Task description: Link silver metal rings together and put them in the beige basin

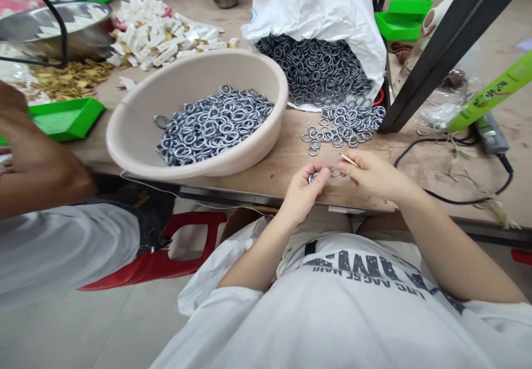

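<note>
My left hand [306,187] is closed on metal rings at the table's front edge, one of them showing between the fingers. A single ring [337,173] lies flat between my two hands, by the left fingertips. Pinched in the fingers of my right hand [368,174] is a thin pale stick [348,160], its tip pointing up and left. Just beyond the hands, loose grey rings [332,133] spread out from the mouth of a white sack [316,9]. To the left stands a wide beige basin [137,136] with many similar rings in it.
At the left sits another person, whose arm [45,158] is near a green tray [68,118]. White pieces [158,39] are heaped behind the basin. A black metal post [436,53] rises right of the sack, beside a black cable [453,200] and a green tube [494,92].
</note>
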A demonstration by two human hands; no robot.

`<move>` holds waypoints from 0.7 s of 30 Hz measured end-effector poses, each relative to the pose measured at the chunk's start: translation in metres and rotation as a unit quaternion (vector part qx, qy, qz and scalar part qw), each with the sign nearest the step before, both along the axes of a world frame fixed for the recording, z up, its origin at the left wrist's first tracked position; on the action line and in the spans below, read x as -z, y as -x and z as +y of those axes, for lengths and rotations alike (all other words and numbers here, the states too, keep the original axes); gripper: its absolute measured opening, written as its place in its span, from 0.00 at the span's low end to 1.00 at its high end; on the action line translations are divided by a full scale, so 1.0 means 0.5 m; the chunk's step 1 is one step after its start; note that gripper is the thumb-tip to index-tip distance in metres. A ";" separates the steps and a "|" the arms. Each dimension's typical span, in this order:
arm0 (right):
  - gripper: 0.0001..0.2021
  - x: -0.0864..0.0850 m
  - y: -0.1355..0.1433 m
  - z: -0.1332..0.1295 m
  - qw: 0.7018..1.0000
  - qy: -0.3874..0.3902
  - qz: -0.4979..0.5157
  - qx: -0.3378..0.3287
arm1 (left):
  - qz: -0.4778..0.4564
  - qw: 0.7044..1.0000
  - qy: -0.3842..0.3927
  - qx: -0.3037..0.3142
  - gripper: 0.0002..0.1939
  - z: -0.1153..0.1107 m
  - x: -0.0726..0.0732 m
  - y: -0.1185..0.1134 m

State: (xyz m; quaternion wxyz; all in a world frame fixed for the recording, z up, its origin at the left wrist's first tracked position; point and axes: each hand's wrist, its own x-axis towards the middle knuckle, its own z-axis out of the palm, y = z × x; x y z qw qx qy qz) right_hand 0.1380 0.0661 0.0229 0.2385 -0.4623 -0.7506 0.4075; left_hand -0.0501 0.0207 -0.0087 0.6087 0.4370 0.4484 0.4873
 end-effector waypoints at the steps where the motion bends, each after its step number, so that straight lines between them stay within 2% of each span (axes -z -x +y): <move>1: 0.13 -0.003 0.001 -0.012 0.999 0.011 0.036 0.007 | 0.021 0.999 -0.016 0.022 0.19 -0.001 0.000 -0.008; 4: 0.08 -0.004 0.015 -0.038 0.988 0.021 0.145 0.050 | 0.028 0.998 -0.029 0.053 0.20 -0.007 -0.004 -0.024; 8: 0.10 0.003 0.034 -0.062 0.959 0.037 0.258 0.108 | -0.019 0.998 0.028 0.050 0.20 -0.017 -0.012 -0.033; 11: 0.15 0.011 0.038 -0.078 0.952 0.045 0.288 0.096 | -0.072 0.995 0.059 0.041 0.19 -0.027 -0.016 -0.039; 13: 0.17 0.015 0.036 -0.083 0.952 0.049 0.289 0.088 | -0.104 0.992 0.066 0.039 0.18 -0.033 -0.018 -0.045; 17: 0.19 0.018 0.019 -0.083 0.956 0.012 0.262 0.129 | -0.146 0.985 0.074 0.059 0.17 -0.041 -0.027 -0.050; 19: 0.20 0.012 0.010 -0.090 0.966 -0.055 0.219 0.127 | -0.169 0.981 0.075 0.063 0.17 -0.042 -0.033 -0.048; 21: 0.18 0.004 0.003 -0.104 0.972 -0.147 0.155 0.095 | -0.188 0.978 0.072 0.062 0.17 -0.041 -0.038 -0.046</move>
